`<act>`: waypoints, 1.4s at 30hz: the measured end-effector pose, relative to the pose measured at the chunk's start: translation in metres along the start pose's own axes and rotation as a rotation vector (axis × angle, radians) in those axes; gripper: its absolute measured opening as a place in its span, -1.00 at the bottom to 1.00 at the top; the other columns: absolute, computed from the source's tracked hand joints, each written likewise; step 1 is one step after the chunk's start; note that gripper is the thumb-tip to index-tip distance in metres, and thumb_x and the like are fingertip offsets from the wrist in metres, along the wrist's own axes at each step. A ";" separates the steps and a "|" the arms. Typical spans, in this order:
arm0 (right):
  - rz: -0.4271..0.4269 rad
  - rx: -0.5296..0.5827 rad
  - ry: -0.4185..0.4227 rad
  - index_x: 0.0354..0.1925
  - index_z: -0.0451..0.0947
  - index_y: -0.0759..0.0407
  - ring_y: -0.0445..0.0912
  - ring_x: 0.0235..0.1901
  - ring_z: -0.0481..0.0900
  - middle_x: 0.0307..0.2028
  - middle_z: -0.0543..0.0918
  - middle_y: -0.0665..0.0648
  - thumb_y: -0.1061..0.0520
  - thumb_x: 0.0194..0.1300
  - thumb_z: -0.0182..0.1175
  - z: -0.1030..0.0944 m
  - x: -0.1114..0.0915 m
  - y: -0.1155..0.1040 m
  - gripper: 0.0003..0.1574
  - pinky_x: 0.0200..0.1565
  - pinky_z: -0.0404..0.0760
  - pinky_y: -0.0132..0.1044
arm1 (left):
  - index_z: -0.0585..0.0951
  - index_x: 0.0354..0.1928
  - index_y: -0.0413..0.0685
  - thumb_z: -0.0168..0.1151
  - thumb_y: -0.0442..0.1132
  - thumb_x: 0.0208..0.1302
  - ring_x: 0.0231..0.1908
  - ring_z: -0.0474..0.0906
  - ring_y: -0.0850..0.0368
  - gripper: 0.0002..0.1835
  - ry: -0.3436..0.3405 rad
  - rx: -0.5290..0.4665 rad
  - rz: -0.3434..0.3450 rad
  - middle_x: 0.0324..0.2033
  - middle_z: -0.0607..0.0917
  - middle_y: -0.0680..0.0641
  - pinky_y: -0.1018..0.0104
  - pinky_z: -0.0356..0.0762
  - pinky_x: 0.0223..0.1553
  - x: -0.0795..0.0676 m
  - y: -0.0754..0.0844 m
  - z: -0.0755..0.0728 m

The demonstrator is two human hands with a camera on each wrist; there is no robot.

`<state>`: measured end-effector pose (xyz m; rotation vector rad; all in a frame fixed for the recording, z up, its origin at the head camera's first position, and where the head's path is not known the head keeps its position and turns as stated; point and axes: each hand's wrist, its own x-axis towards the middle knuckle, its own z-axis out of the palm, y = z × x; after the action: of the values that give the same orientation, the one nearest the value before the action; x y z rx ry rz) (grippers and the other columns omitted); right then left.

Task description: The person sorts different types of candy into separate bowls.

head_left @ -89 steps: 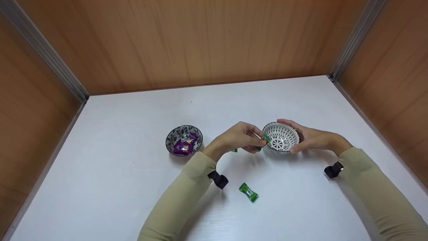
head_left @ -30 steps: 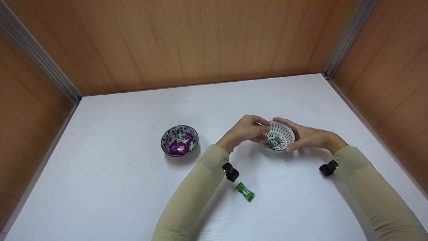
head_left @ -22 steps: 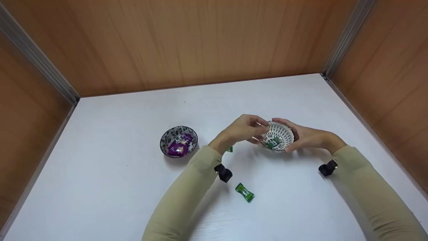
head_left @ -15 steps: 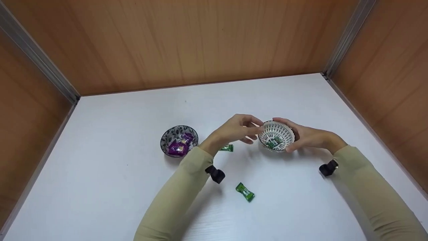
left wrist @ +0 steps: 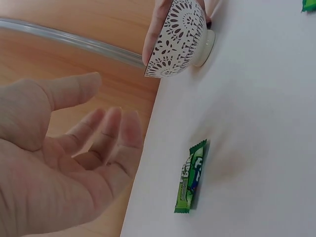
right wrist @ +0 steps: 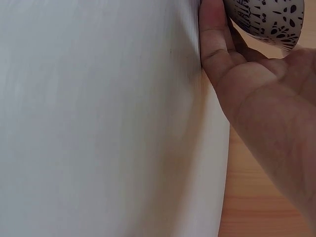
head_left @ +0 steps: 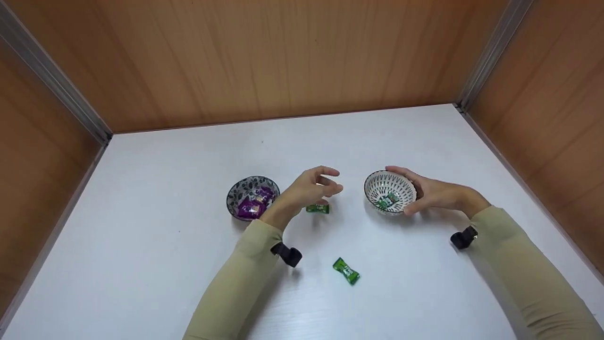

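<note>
My right hand (head_left: 436,193) grips the side of a white bowl (head_left: 383,182) with dark dashes inside, thumb at the near rim. Green-wrapped candy (head_left: 388,201) lies in it. In the right wrist view the bowl's patterned outside (right wrist: 271,19) shows above the palm. My left hand (head_left: 306,190) hovers left of that bowl, fingers loosely bent and holding nothing. Just below it on the table lies a green candy (head_left: 318,208), also plain in the left wrist view, where the candy (left wrist: 191,177) is apart from the fingers. Another green candy (head_left: 346,271) lies nearer the front.
A dark floral bowl (head_left: 239,190) with purple-wrapped candies (head_left: 252,208) stands at the left, close to the left wrist. Wooden panels (head_left: 292,61) enclose the white table (head_left: 155,264) at the back and sides. Each sleeve carries a small black wrist camera (head_left: 287,255).
Three seconds ago my left hand pinched green candy at the white bowl's rim. That candy now lies inside, and the left hand has moved away leftward. My right hand keeps holding the bowl.
</note>
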<state>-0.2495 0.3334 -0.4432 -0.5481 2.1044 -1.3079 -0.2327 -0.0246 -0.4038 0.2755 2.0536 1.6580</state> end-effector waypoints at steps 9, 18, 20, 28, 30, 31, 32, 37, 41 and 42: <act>0.012 0.006 0.021 0.61 -0.12 -0.34 0.11 0.41 0.12 0.52 0.04 0.01 0.17 0.08 0.54 0.000 0.000 -0.001 0.41 0.38 0.10 0.09 | 0.50 0.32 -0.06 0.38 -0.27 0.34 -0.16 0.63 -0.05 -0.47 0.062 0.101 -0.067 0.28 0.46 -0.21 0.13 0.68 -0.11 -0.003 -0.014 -0.008; 0.020 0.017 0.008 0.60 -0.11 -0.39 0.09 0.42 0.12 0.52 0.04 -0.01 0.16 0.08 0.55 0.003 0.004 -0.003 0.41 0.39 0.09 0.09 | 0.53 0.28 -0.06 0.40 -0.35 0.29 -0.17 0.58 0.05 -0.48 0.057 0.192 -0.085 0.29 0.44 -0.18 0.24 0.68 -0.21 -0.006 -0.023 -0.015; 0.017 0.022 0.005 0.61 -0.12 -0.36 0.10 0.41 0.13 0.52 0.04 0.00 0.17 0.08 0.55 0.002 0.004 -0.003 0.41 0.38 0.10 0.08 | 0.54 0.27 -0.07 0.40 -0.39 0.25 -0.18 0.56 0.05 -0.47 0.056 0.199 -0.086 0.29 0.44 -0.18 0.24 0.67 -0.22 -0.005 -0.026 -0.016; 0.006 0.030 0.003 0.61 -0.12 -0.33 0.11 0.39 0.17 0.52 0.05 0.02 0.18 0.10 0.53 0.001 0.002 -0.004 0.39 0.34 0.19 -0.02 | 0.60 0.17 -0.11 0.43 -0.52 0.06 0.09 0.49 -0.07 -0.43 0.075 0.255 -0.058 0.15 0.56 -0.16 0.16 0.57 0.08 -0.003 -0.034 -0.016; 0.003 0.032 0.002 0.61 -0.11 -0.34 0.12 0.39 0.19 0.52 0.05 0.02 0.19 0.10 0.53 0.000 0.002 -0.004 0.39 0.34 0.20 -0.02 | 0.61 0.15 -0.12 0.45 -0.51 0.04 0.11 0.51 -0.09 -0.44 0.080 0.265 -0.054 0.12 0.59 -0.16 0.11 0.53 0.16 -0.004 -0.035 -0.017; 0.001 0.030 0.002 0.61 -0.11 -0.33 0.12 0.39 0.18 0.52 0.05 0.02 0.19 0.10 0.53 0.000 0.001 -0.003 0.40 0.34 0.20 -0.02 | 0.61 0.15 -0.12 0.47 -0.50 0.04 0.11 0.51 -0.09 -0.44 0.082 0.268 -0.055 0.11 0.61 -0.16 0.10 0.51 0.18 -0.004 -0.035 -0.016; 0.001 0.028 0.003 0.61 -0.11 -0.34 0.11 0.39 0.18 0.52 0.05 0.02 0.19 0.10 0.53 0.001 0.001 -0.003 0.39 0.35 0.19 -0.02 | 0.60 0.15 -0.12 0.48 -0.48 0.05 0.11 0.52 -0.09 -0.44 0.084 0.274 -0.058 0.10 0.62 -0.15 0.09 0.50 0.20 -0.004 -0.035 -0.016; 0.005 0.022 -0.002 0.62 -0.13 -0.32 0.10 0.41 0.15 0.52 0.04 0.00 0.17 0.09 0.54 0.001 0.003 -0.002 0.41 0.37 0.12 0.04 | 0.58 0.20 -0.14 0.52 -0.37 0.10 0.05 0.56 -0.05 -0.42 0.076 0.375 -0.053 0.05 0.64 -0.14 0.08 0.53 0.16 -0.004 -0.034 -0.016; 0.002 0.023 -0.004 0.62 -0.13 -0.33 0.10 0.42 0.12 0.53 0.01 0.00 0.16 0.08 0.55 0.001 0.009 -0.001 0.42 0.39 0.07 0.08 | 0.58 0.20 -0.16 0.51 -0.41 0.09 -0.06 0.60 -0.01 -0.43 0.078 0.421 -0.035 -0.05 0.67 -0.12 0.13 0.60 0.04 -0.002 -0.035 -0.016; 0.003 0.024 -0.006 0.62 -0.13 -0.33 0.10 0.43 0.11 0.53 0.01 0.00 0.16 0.08 0.55 0.001 0.010 -0.001 0.42 0.39 0.07 0.07 | 0.59 0.19 -0.17 0.51 -0.43 0.09 -0.09 0.61 0.00 -0.43 0.079 0.422 -0.033 -0.08 0.67 -0.11 0.15 0.62 0.00 -0.002 -0.036 -0.016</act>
<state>-0.2559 0.3260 -0.4451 -0.5377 2.0806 -1.3268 -0.2339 -0.0479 -0.4356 0.3167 2.4425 1.2197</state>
